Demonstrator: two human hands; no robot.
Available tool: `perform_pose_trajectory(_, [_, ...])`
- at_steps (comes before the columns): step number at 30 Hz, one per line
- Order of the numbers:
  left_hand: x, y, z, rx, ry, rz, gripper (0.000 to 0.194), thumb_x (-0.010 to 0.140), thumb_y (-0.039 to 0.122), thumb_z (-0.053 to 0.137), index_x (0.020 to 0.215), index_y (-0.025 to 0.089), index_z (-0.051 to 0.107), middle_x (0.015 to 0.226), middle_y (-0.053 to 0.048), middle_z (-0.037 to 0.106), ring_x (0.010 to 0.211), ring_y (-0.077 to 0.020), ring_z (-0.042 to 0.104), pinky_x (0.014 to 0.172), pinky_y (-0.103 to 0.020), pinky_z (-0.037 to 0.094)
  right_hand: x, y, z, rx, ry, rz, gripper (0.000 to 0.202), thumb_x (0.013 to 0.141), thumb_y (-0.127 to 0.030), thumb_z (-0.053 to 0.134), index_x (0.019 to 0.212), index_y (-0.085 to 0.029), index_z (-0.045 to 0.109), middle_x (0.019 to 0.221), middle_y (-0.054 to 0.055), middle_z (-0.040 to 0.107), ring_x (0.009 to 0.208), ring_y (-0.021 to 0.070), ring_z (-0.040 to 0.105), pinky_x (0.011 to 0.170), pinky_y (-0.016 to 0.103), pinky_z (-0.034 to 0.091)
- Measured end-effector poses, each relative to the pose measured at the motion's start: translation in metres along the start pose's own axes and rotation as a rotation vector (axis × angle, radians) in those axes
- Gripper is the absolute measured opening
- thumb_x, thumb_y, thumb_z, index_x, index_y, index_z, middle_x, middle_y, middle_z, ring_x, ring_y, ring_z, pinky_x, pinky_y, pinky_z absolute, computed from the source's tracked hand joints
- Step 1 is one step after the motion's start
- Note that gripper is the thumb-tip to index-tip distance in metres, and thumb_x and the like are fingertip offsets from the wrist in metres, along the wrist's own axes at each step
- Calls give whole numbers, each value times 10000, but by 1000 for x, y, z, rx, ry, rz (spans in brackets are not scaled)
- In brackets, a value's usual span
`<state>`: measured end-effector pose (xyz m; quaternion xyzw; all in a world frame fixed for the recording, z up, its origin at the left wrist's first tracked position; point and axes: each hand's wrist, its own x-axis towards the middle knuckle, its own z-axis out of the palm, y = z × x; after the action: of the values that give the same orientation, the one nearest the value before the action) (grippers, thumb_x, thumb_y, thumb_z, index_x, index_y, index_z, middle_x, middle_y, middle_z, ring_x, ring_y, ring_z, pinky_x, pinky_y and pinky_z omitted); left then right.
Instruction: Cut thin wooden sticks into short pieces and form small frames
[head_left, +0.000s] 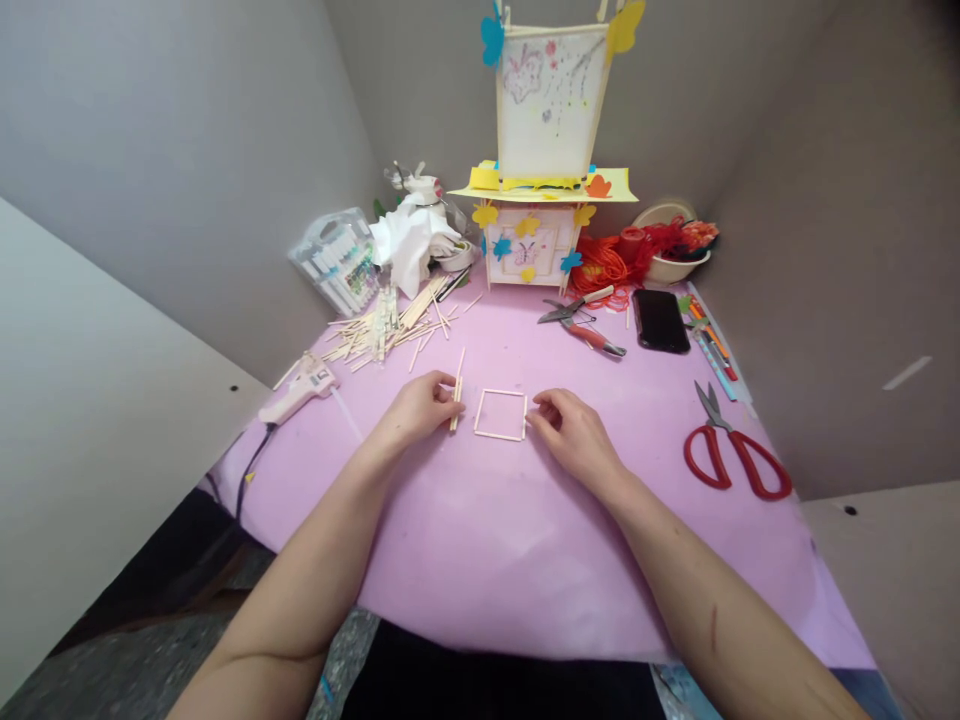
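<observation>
Work surface: smooth lilac-pink covering [480, 560], softly creased toward bottom centre. Plain grey walls [225, 130] rise at upper left and upper right; dark speckled floor [97, 660] shows at lower left. A small square outline of thin, pale wooden sticks [499, 436] lies flat at mid-frame. My left hand [424, 410], left of it, pinches several loose pale wooden sticks [456, 402]. My right hand [576, 435], just right of it, curls loosely, thumb and forefinger parted; whether it touches the square, I cannot tell.
</observation>
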<state>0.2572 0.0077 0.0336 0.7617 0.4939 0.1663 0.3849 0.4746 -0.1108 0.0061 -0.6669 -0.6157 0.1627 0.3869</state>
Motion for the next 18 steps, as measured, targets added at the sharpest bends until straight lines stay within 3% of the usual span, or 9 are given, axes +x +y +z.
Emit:
perform_pose_trajectory(6, [-11,11,18,153,65,118,319,730,239,605,1042,175,594,706,5,635,630,-145,592,581,-233,404,4,-2,12,-76,18,-30,149,814,-316,581,902,-196,580,863,40,596,791,175,555,728,293,427])
perform_pose_trajectory(9, [-17,20,22,251,113,173,301,769,199,556,1067,173,589,764,-15,653,687,-156,600,625,-246,410,8,-8,17,-218,33,29,163,809,-358,572,793,-197,553,812,40,580,765,178,539,693,287,404])
perform_pose_trajectory(12, [-19,24,24,305,157,187,288,797,184,527,1079,177,581,774,-15,654,703,-162,600,634,-253,412,11,-15,20,-415,6,62,141,809,-304,536,719,-196,534,774,41,572,755,179,528,686,286,373])
perform_pose_trajectory(18, [-15,27,37,474,107,293,278,829,139,475,1088,176,569,891,-49,657,823,-189,610,727,-278,437,13,-19,17,-600,-14,124,132,831,-238,459,775,-181,564,832,63,602,782,184,542,676,284,350])
